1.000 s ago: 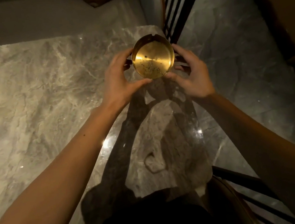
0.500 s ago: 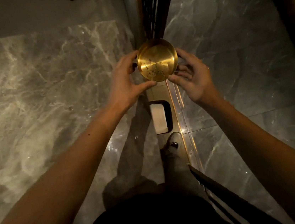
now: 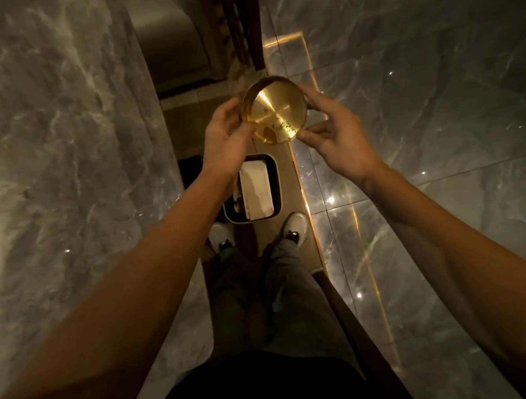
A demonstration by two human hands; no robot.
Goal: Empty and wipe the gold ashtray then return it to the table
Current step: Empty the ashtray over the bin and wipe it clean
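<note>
I hold the round gold ashtray [image 3: 274, 113] in the air with both hands, tilted toward me, with dark ash specks gathered at its lower rim. My left hand [image 3: 226, 137] grips its left edge and my right hand [image 3: 335, 127] grips its right and lower edge. Below the ashtray, on the floor, stands a small dark bin [image 3: 252, 192] with a white liner inside. The grey marble table [image 3: 51, 159] lies to my left.
My two feet in pale shoes [image 3: 293, 227] stand just behind the bin. A padded seat [image 3: 170, 45] sits beyond the table's end. Dark vertical slats [image 3: 238, 20] rise ahead, and a lit gold strip [image 3: 307, 194] runs along the glossy marble floor on the right.
I have carried the ashtray off the table and to the right, over the floor bin. It has tipped more steeply and the ash has slid to its lower edge.
</note>
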